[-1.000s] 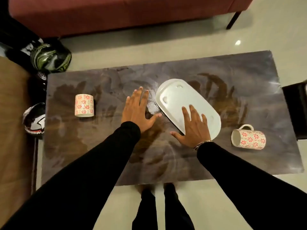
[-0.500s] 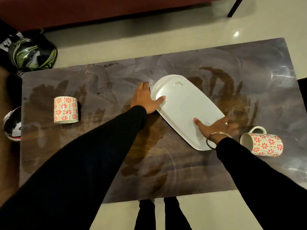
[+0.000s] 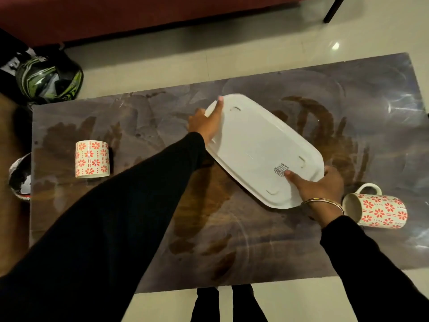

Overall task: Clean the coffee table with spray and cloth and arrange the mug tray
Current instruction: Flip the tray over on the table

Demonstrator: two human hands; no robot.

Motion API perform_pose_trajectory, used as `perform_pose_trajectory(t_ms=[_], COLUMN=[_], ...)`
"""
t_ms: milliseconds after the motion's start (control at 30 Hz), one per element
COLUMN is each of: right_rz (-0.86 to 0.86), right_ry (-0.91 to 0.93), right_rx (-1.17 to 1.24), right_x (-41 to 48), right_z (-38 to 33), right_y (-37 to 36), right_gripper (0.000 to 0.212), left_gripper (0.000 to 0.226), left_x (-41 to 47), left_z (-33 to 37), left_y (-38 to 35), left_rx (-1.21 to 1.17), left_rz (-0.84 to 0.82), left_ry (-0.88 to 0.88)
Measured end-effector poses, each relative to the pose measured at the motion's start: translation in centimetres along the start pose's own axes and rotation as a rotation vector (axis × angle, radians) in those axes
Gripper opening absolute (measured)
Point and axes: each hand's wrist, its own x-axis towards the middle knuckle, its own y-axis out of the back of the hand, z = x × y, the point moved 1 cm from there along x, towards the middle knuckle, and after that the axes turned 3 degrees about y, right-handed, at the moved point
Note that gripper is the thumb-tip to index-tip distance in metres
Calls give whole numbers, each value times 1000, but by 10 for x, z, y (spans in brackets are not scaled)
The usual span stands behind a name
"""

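A white oval tray (image 3: pixel 257 145) is upside down over the middle of the dark coffee table (image 3: pixel 151 240), its feet and a barcode sticker facing up. My left hand (image 3: pixel 205 123) grips its far left end, thumb over the rim. At the near right end my right hand (image 3: pixel 321 189) holds the tray with the thumb on the underside. A mug with red flowers (image 3: pixel 92 158) stands upside down at the table's left. A second matching mug (image 3: pixel 377 209) lies on its side at the right, close to my right wrist. No spray or cloth is in view.
The tabletop shows wet streaks and wipe marks. A green and black helmet (image 3: pixel 50 80) lies on the floor beyond the table's left corner, another helmet (image 3: pixel 19 180) by its left edge. A red sofa (image 3: pixel 139 15) runs along the back. My legs (image 3: pixel 228 303) stand at the near edge.
Both hands went from lying flat on the table and tray to gripping the tray's two ends. The tray's edges now appear raised off the table.
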Motion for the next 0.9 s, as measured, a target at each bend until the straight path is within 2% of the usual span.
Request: perform_pose_trajectory(t_ms=[67, 167, 300, 367, 467, 567, 667, 800, 900], right_rz=[63, 64, -123, -272, -411, -463, -483, -469, -477], right_ry=[177, 508, 982, 1114, 1211, 1327, 1395, 1457, 1428], right_rx=[120, 248, 167, 88, -138, -321, -428, -545, -577], right_x=[-17, -36, -33, -22, -3, 13, 21, 23, 26], right_z=[-17, -39, -44, -41, -35, -27, -10, 16, 21], right_y=[5, 12, 9, 7, -1, -17, -31, -40, -44], right_gripper=[72, 46, 28, 28, 44, 45, 45, 45, 43], left_gripper=[106, 80, 32, 6, 37, 59, 62, 63, 59], left_x=[-5, -7, -15, -29, -49, -62, -68, -74, -71], left_z=[7, 6, -29, -61, -115, -166, -194, -207, -219], left_y=[18, 45, 84, 97, 102, 92, 81, 67, 60], left_rx=[-136, -422, -898, -924, -858, -777, -736, -681, -525], left_rz=[-10, -36, 27, 100, 151, 146, 94, 120, 188], left_ry=[-43, -100, 29, 39, 22, 48, 56, 76, 84])
